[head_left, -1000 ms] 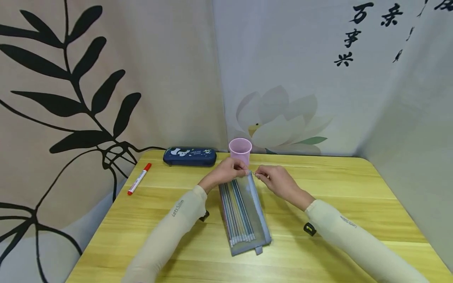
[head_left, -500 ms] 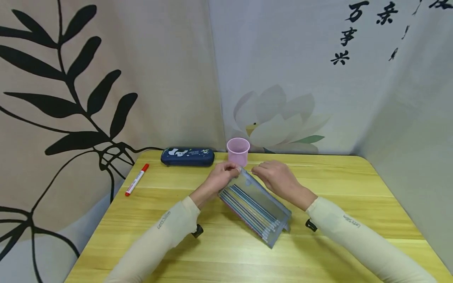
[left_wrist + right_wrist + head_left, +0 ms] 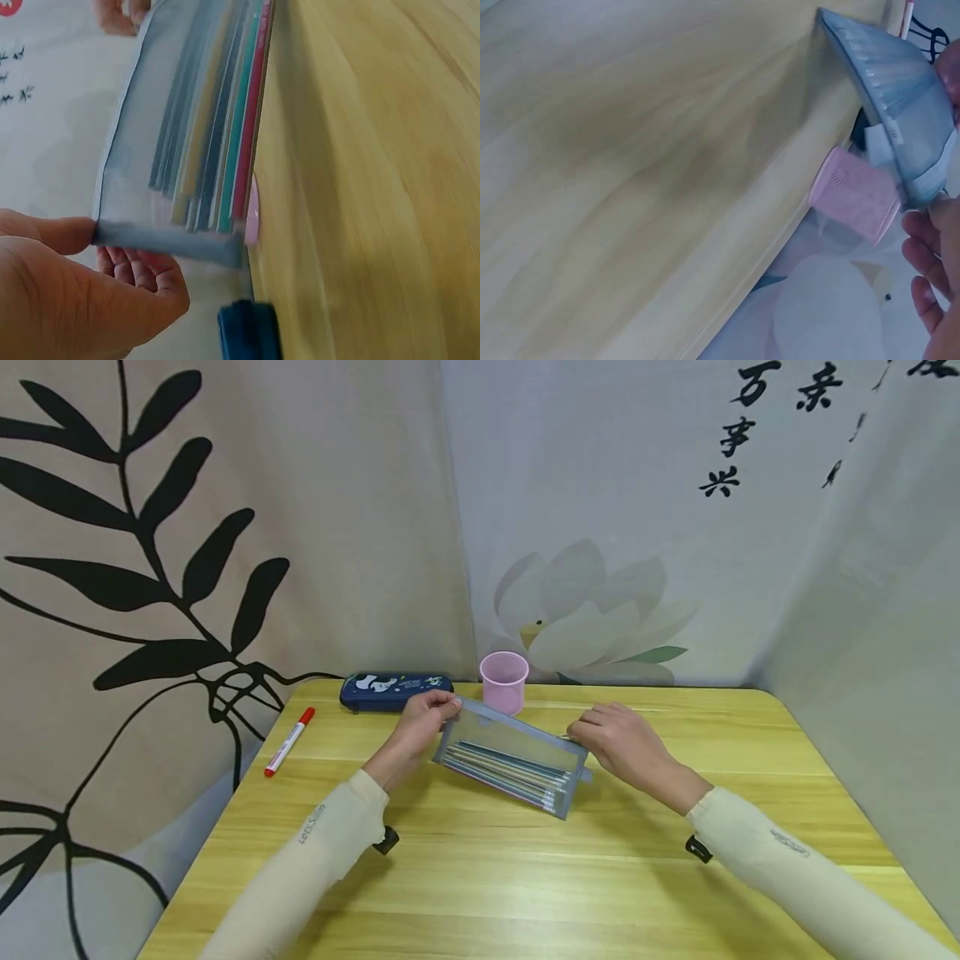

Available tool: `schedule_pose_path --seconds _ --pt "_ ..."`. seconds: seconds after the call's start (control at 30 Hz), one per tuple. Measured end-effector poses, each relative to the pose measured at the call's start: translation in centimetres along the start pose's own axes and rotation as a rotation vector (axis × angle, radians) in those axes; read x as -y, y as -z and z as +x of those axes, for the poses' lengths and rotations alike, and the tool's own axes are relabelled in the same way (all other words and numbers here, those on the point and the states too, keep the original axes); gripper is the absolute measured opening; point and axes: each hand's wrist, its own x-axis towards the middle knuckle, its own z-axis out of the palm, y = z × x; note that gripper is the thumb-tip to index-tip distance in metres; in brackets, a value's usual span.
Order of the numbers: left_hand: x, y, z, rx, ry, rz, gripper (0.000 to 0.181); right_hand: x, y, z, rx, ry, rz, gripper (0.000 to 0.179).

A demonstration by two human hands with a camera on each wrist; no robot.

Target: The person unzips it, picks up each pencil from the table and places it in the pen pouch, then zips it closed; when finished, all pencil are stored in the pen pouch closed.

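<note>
A translucent grey zip pencil pouch (image 3: 517,739) with several pencils (image 3: 502,768) inside is held up, its long side running across, tilted lower at the right. My left hand (image 3: 423,722) pinches its upper left corner between thumb and fingers. At the upper right corner, near the end of the top edge, my right hand (image 3: 626,743) pinches with thumb and forefinger. The left wrist view has my left thumb on the pouch (image 3: 135,150) corner, with striped, yellow, teal and red pencils (image 3: 217,112) showing through. Whether the zipper is fully closed I cannot tell.
A pink cup (image 3: 504,681) stands at the table's back edge, just behind the pouch. Left of it lies a dark blue pencil case (image 3: 396,692). A red-capped white marker (image 3: 289,743) lies near the left edge of the wooden table (image 3: 487,893). Curtains hang behind.
The pouch has turned from lengthwise to crosswise and come up off the table. My left hand has moved left; my right hand has shifted right and now pinches the opposite corner.
</note>
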Motion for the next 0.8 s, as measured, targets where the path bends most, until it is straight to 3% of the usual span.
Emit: schedule_pose_path --seconds 0.2,0.3,0.43,0.57,0.63,0.8 --pt "0.3 1.4 -0.3 0.058 0.022 0.093 0.022 -1.2 0.9 -1.9 0.029 -0.033 -0.038 0.013" --pt "0.5 1.3 -0.6 0.105 -0.017 0.154 0.021 -2.1 1.4 -2.5 0.063 -0.047 -0.027 0.011" --pt "0.8 0.7 -0.8 0.17 -0.077 0.164 0.02 -3.3 1.3 -2.8 0.105 -0.083 0.007 0.008" --pt "1.8 0.2 -0.8 0.187 -0.137 0.184 0.018 -4.2 0.2 -3.2 0.128 -0.161 0.026 0.009" --pt "2.4 0.1 -0.8 0.174 -0.194 0.258 0.016 -4.2 -0.6 -3.4 0.139 -0.202 0.033 0.009" --pt "3.4 0.2 -1.0 0.115 -0.355 0.586 0.014 -3.9 -2.3 -3.8 0.164 -0.285 0.032 0.007"
